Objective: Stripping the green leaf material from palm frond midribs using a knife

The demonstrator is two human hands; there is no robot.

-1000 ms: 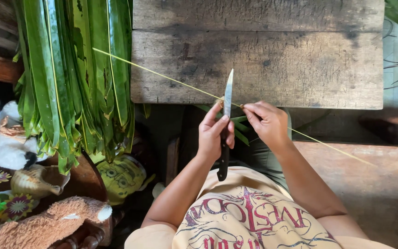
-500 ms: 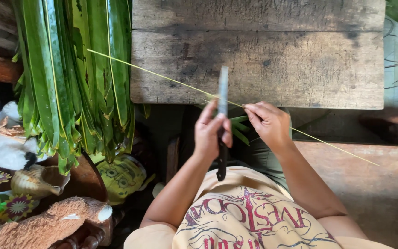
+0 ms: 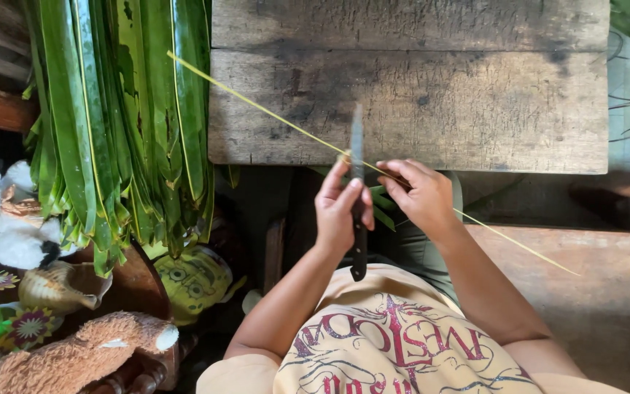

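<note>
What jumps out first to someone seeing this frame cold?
Dead centre, the left hand grips a knife, blade up, against a thin pale leaf rib that the right hand pinches; the rib runs diagonally from upper left to lower right. A thick bundle of long green leaves hangs at the left, beside the worn wooden table. Plush toys sit lower left.

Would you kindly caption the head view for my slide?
Left hand holds a knife against a thin leaf midrib pinched by the right hand.
</note>
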